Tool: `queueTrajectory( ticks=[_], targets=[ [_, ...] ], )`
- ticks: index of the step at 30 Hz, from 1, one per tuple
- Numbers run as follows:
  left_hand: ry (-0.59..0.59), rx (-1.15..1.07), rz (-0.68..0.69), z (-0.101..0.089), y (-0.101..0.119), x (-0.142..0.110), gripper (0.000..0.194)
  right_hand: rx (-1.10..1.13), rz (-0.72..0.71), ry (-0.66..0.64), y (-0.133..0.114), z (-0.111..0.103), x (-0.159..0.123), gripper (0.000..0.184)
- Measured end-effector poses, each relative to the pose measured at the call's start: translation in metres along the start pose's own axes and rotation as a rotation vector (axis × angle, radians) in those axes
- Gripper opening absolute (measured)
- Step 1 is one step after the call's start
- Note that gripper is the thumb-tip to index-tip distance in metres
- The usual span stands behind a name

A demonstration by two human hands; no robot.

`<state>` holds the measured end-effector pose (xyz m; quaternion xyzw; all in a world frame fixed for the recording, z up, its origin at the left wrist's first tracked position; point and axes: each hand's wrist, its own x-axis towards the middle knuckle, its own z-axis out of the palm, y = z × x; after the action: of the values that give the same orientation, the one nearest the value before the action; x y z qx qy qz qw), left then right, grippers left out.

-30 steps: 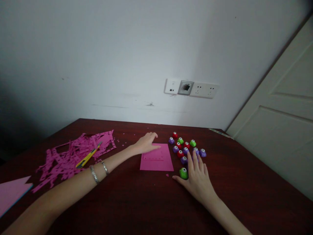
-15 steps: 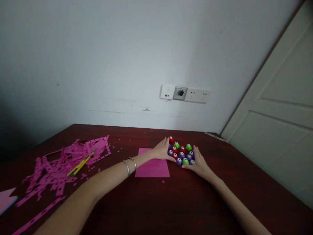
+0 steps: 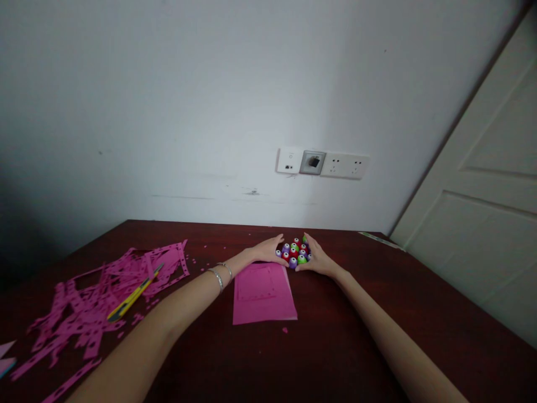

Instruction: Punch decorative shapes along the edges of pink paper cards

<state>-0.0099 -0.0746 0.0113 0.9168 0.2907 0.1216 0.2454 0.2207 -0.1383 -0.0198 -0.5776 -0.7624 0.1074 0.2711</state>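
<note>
Several small paper punches [image 3: 294, 252], red, green and purple, sit packed in a tight cluster far back on the dark wooden table [image 3: 344, 347]. My left hand [image 3: 267, 252] cups the cluster's left side and my right hand [image 3: 316, 258] cups its right side, fingers curved around the punches. A pink paper sheet [image 3: 262, 293] with an embossed rectangle lies just in front of them. Two silver bangles [image 3: 221, 275] ring my left wrist.
A heap of pink paper scraps [image 3: 96, 302] covers the table's left part, with a yellow utility knife [image 3: 133, 294] lying on it. A wall socket strip [image 3: 322, 163] hangs above the table. A white door [image 3: 482, 224] stands at the right.
Both hands closed in on the scattered punches, gathered them into one tight cluster and pushed it farther back. The pink sheet now lies uncovered.
</note>
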Motion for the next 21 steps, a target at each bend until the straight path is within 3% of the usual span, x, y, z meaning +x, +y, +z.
queueTrajectory(
  ticks=[14,18,21],
  targets=[
    [0.118,0.041,-0.149,-0.043,-0.059,-0.024,0.095,0.001,-0.062,-0.066,-0.035,0.042,0.091,0.126],
    [0.155,0.141,-0.164,-0.051,-0.062,-0.036,0.077,-0.051,-0.109,-0.039,-0.048,0.051,0.105,0.122],
    [0.251,0.307,-0.146,-0.054,-0.049,-0.045,0.058,-0.144,-0.144,0.010,-0.060,0.047,0.104,0.119]
  ],
)
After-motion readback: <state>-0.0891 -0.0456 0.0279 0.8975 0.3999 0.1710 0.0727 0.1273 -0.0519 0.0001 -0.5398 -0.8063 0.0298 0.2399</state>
